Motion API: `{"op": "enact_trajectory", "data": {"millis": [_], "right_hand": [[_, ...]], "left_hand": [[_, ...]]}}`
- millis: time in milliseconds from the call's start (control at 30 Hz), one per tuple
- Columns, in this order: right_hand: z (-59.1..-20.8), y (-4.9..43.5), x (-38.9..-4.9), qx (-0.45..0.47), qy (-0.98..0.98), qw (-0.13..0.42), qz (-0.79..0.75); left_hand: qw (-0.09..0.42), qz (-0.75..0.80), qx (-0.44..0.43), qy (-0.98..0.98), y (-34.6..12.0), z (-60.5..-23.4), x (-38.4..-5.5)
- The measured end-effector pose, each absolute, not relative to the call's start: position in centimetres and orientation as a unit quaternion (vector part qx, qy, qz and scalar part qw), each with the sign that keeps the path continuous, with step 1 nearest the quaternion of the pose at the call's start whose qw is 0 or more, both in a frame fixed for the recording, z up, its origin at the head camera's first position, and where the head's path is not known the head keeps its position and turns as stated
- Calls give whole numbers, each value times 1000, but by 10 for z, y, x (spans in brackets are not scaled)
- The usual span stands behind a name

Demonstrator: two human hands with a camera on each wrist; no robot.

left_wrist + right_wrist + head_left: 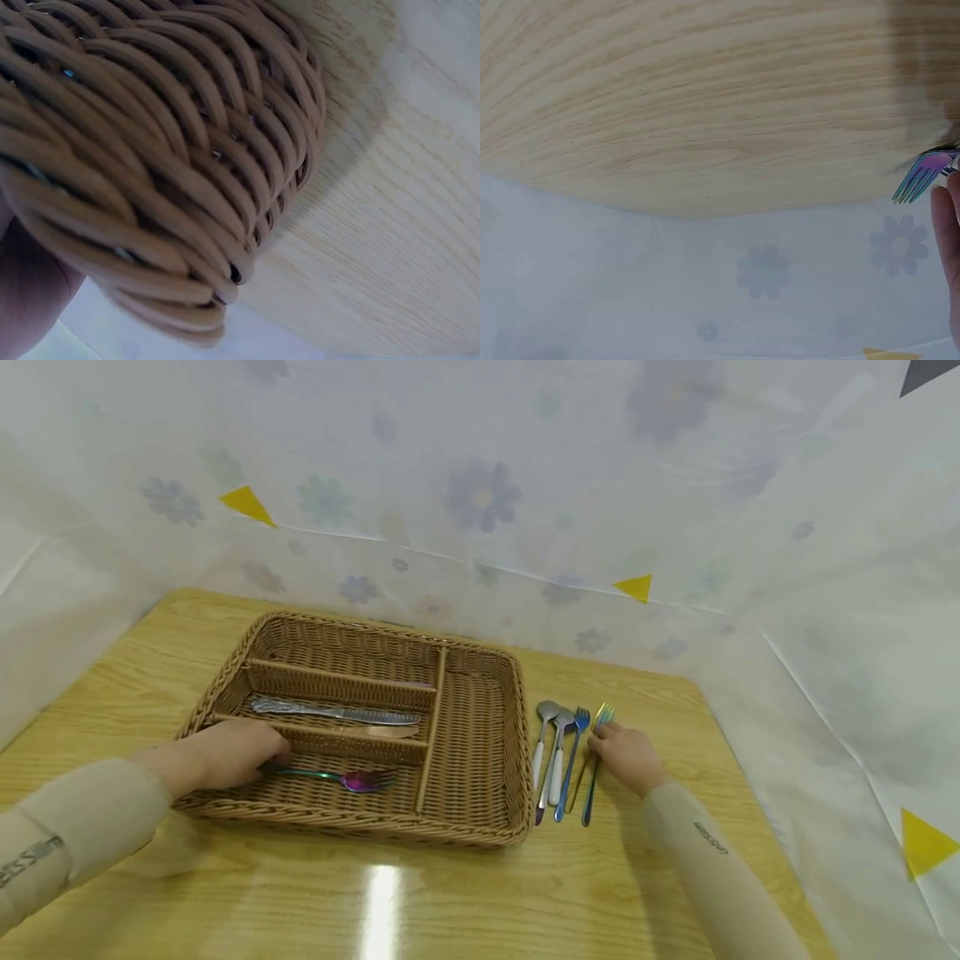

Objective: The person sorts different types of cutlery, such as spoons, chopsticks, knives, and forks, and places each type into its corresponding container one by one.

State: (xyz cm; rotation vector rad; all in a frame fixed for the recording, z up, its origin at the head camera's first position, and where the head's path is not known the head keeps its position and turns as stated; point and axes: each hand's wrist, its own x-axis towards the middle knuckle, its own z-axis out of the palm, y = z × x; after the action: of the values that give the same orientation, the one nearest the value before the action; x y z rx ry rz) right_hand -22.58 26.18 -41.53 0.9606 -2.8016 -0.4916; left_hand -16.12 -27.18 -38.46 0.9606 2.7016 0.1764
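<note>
My left hand (243, 753) reaches over the left rim of the wicker basket (477, 837) into its front compartment. Its curled fingers hold the handle end of a rainbow-coloured fork (363, 779), whose purple head points right. In the left wrist view the woven basket corner (187, 150) hides most of that hand. To the right of the basket, my right hand (628, 758) pinches another rainbow-coloured fork (928, 171) near its neck, tines pointing away from me. Beside it lie a blue fork (576, 752) and spoons with white handles (556, 768).
A silver knife (337, 712) and a gold-coloured piece of cutlery (386, 732) lie in the basket's middle compartment. Wicker dividers (431, 735) split the basket. A white flowered sheet (480, 552) hangs behind the wooden table (300, 893).
</note>
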Motion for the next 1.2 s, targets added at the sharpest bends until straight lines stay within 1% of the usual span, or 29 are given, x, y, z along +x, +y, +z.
{"op": "enact_trajectory", "data": {"millis": [200, 367, 500, 633, 800, 900, 1067, 1200], "right_hand": [[-420, 271, -223, 381, -904, 105, -163], [-423, 281, -220, 405, -894, 130, -145], [-422, 287, -218, 406, -891, 151, -132], [-419, 290, -215, 397, -894, 160, -132], [-416, 290, -213, 373, -902, 173, -131], [-414, 289, -213, 358, -901, 209, -126], [-412, 283, -214, 337, -890, 289, -102], [-409, 276, -214, 318, -889, 319, -78]], "left_hand": [[136, 59, 328, 933, -272, -384, -160], [140, 57, 329, 932, -271, -383, -160], [150, 56, 326, 932, -270, -379, -159], [158, 50, 320, 933, -267, -374, -159], [146, 43, 323, 934, -259, -368, -157], [124, 54, 334, 933, -254, -363, -155], [96, 65, 350, 930, -249, -356, -156], [93, 66, 356, 927, -247, -354, -156]]}}
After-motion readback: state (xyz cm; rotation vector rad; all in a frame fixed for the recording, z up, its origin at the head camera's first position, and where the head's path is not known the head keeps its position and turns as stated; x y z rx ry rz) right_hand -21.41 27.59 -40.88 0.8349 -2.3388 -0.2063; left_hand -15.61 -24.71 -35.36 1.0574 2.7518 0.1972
